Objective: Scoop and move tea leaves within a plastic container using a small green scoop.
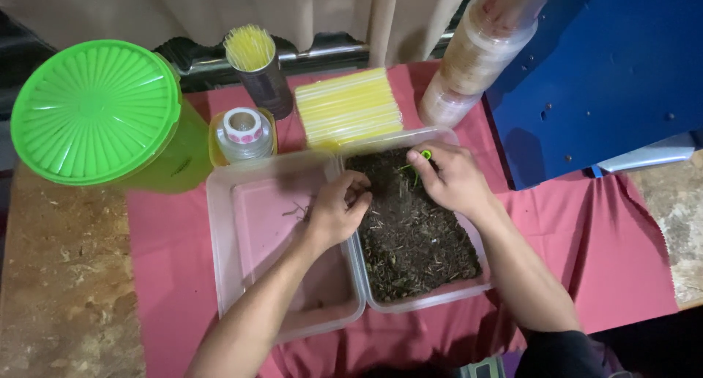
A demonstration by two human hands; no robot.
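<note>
Two clear plastic tubs sit side by side on a red cloth. The right tub [469,290] is full of dark dried leaves and stems [417,239]. The left tub [220,231] holds only a few bits. My left hand [333,210] hovers over the wall between the tubs, fingers curled and pinched on a small bit of the dark material. My right hand [450,177] rests in the right tub's far end, gripping green tweezers [423,158] that point into the leaves.
A big green lidded container [99,111] stands at the back left. Behind the tubs are a small jar with a sticker roll [243,133], a can of yellow straws [256,63], a stack of yellow straws [348,107] and stacked clear cups [476,56]. A blue machine [608,70] stands right.
</note>
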